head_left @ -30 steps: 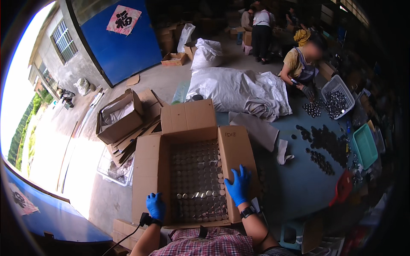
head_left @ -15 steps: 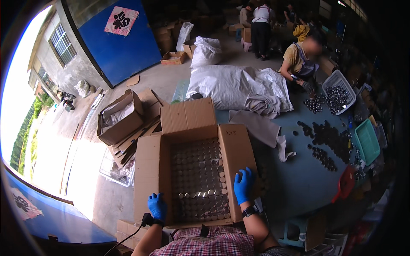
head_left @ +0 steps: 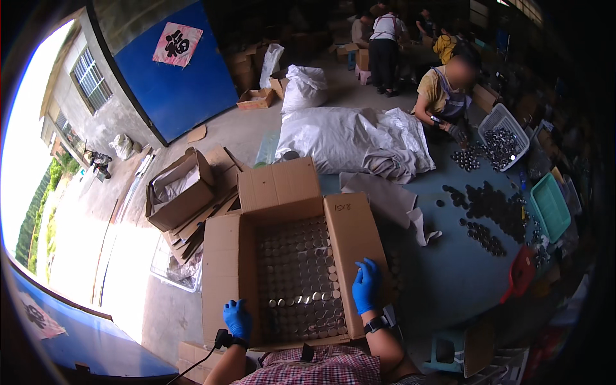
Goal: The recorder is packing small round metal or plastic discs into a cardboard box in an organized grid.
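White sacks slump beyond a carton of discs; left hand and right hand lie over its flaps, fingers loosely bent, unclenched.

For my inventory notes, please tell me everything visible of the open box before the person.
The box is brown, apparently cardboard, open at the top. Its left flap, right flap and far flap splay outward; the right one bears a dark marking. Inside, flat round pieces, metallic-looking, lie in rows. Its near edge is by the checked shirt. The gloved left hand and right hand are at the side flaps; contact is unclear.
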`<state>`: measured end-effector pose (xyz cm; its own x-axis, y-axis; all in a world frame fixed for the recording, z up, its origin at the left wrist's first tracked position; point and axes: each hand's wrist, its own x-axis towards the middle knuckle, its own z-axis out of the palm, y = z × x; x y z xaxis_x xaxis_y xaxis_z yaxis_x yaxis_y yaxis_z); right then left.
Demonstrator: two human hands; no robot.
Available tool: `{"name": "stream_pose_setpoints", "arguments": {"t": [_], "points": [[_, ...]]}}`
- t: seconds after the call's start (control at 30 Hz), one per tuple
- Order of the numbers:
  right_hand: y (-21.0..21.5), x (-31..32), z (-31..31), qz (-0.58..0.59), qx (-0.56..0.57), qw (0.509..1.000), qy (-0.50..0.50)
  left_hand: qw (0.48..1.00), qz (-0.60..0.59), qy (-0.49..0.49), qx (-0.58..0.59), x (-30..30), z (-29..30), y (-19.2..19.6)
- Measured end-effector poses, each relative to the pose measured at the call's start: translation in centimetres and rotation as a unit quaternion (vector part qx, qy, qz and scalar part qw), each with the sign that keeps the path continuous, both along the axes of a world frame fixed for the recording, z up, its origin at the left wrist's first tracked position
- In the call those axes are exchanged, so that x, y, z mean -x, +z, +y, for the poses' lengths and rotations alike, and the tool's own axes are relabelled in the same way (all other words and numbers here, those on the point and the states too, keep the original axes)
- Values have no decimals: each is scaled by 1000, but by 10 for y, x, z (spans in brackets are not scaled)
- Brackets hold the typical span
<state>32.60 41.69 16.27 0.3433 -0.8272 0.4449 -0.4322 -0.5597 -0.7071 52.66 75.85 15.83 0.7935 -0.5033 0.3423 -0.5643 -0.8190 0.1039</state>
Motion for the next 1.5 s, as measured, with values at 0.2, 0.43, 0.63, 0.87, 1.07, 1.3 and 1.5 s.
{"name": "stream_pose_setpoints", "arguments": {"t": [0.2, 0.43, 0.63, 0.87, 1.07, 1.3, 1.5], "points": [[10, 0, 2, 62, 47, 995, 58, 1000, 7, 9, -9, 1, 0, 2], [11, 2, 1, 57, 67, 994, 72, 1000, 11, 1, -3, 4, -3, 8], [-1, 2, 0, 8, 61, 998, 17, 1000, 11, -1, 9, 4, -4, 10], [3, 4, 0, 35, 51, 997, 34, 1000, 17, 8, 1, 2, 0, 5], [-3, 2, 2, 21, 46, 999, -6, 1000, 16, 8, 10, 2, -2, 5], [18, -3, 7, 36, 94, 990, 103, 1000, 22, 10, 15, 5, -4, 10], [21, -2, 7, 45, 105, 983, 142, 1000, 12, 4, 15, 3, -4, 7]]}}
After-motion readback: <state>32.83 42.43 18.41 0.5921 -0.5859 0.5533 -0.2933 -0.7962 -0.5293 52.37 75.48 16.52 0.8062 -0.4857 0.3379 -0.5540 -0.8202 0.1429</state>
